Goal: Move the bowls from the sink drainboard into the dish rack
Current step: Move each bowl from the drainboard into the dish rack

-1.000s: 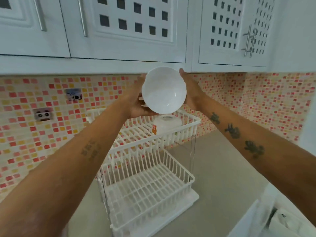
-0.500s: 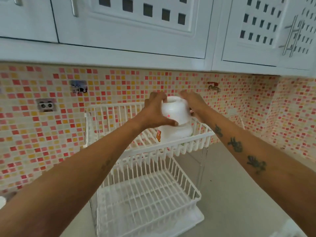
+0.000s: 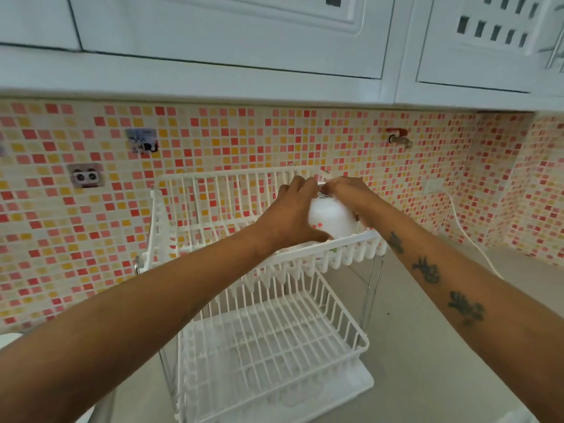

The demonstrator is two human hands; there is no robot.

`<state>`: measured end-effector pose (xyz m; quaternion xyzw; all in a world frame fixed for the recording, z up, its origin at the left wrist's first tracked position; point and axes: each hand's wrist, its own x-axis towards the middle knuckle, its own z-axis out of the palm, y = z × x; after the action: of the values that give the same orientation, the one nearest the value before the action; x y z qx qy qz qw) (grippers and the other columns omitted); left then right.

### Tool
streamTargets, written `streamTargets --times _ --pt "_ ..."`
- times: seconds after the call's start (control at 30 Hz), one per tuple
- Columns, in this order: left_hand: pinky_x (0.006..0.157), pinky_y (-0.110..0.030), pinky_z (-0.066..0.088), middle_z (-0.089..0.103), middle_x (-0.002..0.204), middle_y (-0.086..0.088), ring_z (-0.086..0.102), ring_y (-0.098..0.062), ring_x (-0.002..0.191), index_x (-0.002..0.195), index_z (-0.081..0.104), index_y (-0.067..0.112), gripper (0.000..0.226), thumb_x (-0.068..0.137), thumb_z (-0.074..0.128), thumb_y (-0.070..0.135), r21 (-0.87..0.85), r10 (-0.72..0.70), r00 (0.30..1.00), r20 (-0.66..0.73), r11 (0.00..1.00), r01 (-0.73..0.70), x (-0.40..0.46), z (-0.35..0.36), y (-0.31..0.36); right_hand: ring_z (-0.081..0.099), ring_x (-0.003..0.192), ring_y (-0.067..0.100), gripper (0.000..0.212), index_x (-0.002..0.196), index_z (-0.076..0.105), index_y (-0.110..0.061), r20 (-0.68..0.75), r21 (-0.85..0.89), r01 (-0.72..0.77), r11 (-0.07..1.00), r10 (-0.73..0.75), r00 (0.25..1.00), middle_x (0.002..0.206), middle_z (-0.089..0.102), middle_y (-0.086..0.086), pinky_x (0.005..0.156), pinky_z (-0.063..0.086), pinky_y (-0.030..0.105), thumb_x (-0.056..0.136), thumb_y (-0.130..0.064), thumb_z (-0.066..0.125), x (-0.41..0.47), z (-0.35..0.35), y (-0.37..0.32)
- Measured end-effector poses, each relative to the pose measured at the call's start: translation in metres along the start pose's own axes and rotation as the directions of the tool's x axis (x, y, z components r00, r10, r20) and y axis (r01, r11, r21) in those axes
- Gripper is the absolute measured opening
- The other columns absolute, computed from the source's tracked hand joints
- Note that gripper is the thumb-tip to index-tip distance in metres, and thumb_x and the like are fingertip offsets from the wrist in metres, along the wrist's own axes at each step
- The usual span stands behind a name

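A white bowl point(image 3: 332, 218) is upside down in the right part of the top tier of a white two-tier dish rack point(image 3: 213, 248). My left hand point(image 3: 293, 209) wraps its left side and my right hand point(image 3: 351, 196) covers its top and right side. Both hands hold the bowl. Whatever lies under it in the tier is hidden by the bowl and my hands. The lower tier point(image 3: 274, 346) holds nothing that I can see.
The rack stands on a grey counter point(image 3: 427, 346) against a pink and yellow mosaic wall. White cupboards point(image 3: 244, 41) hang low above the rack. A white cable point(image 3: 470, 239) runs down the wall on the right. A small tap point(image 3: 399, 138) sticks out of the wall.
The bowl was held up with its inside facing me, then turned over. It has come down into the right part of the top tier, both hands still on it.
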<state>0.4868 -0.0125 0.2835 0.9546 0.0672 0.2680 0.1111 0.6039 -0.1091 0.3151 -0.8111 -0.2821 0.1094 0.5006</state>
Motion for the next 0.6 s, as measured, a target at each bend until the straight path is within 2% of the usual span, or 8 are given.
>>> streamTargets --times 0.1,0.17,0.23,0.33,0.4,0.5,0.6 --pt "0.098 -0.045 0.046 0.037 0.131 -0.008 0.043 -0.029 0.116 0.126 0.038 0.014 0.085 0.061 0.085 0.04 -0.061 -0.023 0.999 0.037 0.998 0.025 0.001 0.005 -0.003 0.066 0.087 0.027 0.031 0.111 0.065 -0.011 -0.011 0.07 -0.094 0.993 0.095 0.995 0.107 0.068 0.009 0.079 0.054 0.037 0.085 -0.028 0.061 0.004 0.001 0.01" --pt "0.102 -0.045 0.044 0.033 0.136 -0.008 0.04 -0.029 0.123 0.128 0.038 0.015 0.088 0.06 0.087 0.041 -0.134 -0.057 0.997 0.043 0.989 0.062 0.002 0.007 -0.005 0.064 0.09 0.027 0.019 0.104 0.068 -0.013 -0.004 0.161 -0.085 0.983 0.087 0.996 0.115 0.067 0.012 0.076 0.052 0.035 0.089 -0.016 0.056 0.008 0.0 0.015" --pt "0.106 -0.042 0.042 0.029 0.141 -0.006 0.038 -0.027 0.128 0.134 0.035 0.019 0.094 0.06 0.086 0.048 -0.241 -0.143 0.989 0.029 0.959 0.146 0.004 0.006 -0.007 0.063 0.097 0.029 0.025 0.106 0.07 -0.016 -0.001 0.178 -0.073 0.981 0.074 0.997 0.122 0.064 0.013 0.077 0.054 0.035 0.092 -0.008 0.051 0.012 -0.001 0.018" --pt "0.1 -0.042 0.047 0.029 0.143 -0.006 0.048 -0.029 0.125 0.141 0.027 0.019 0.094 0.07 0.073 0.061 -0.375 -0.335 0.939 0.079 0.863 0.339 0.007 0.003 -0.011 0.063 0.107 0.031 0.029 0.115 0.068 -0.013 0.003 0.153 -0.089 0.984 0.09 0.996 0.128 0.062 0.012 0.094 0.054 0.043 0.093 -0.01 0.05 0.013 0.001 0.016" --pt "0.092 -0.041 0.052 0.035 0.142 -0.006 0.052 -0.029 0.122 0.144 0.024 0.021 0.091 0.075 0.061 0.069 -0.417 -0.447 0.87 0.206 0.765 0.491 0.009 0.003 -0.015 0.065 0.104 0.029 0.03 0.119 0.066 -0.014 0.005 0.14 -0.112 0.984 0.113 0.994 0.125 0.063 0.011 0.094 0.054 0.043 0.092 -0.016 0.053 0.013 0.003 0.016" --pt "0.085 -0.043 0.053 0.053 0.134 -0.008 0.059 -0.031 0.117 0.141 0.025 0.025 0.091 0.072 0.063 0.07 -0.509 -0.471 0.794 0.384 0.61 0.608 0.011 0.007 -0.024 0.066 0.103 0.03 0.043 0.127 0.059 -0.009 0.038 0.103 -0.149 0.984 0.145 0.989 0.122 0.065 0.013 0.094 0.054 0.047 0.088 -0.028 0.06 0.011 0.003 0.016" --pt "0.09 -0.048 0.051 0.057 0.131 -0.011 0.06 -0.032 0.117 0.14 0.026 0.025 0.09 0.071 0.067 0.066 -0.546 -0.464 0.783 0.414 0.561 0.622 0.014 0.01 -0.026 0.065 0.107 0.034 0.038 0.125 0.061 -0.009 0.074 0.073 -0.126 0.989 0.121 0.99 0.124 0.064 0.016 0.096 0.052 0.05 0.091 -0.027 0.056 0.01 0.004 0.016"
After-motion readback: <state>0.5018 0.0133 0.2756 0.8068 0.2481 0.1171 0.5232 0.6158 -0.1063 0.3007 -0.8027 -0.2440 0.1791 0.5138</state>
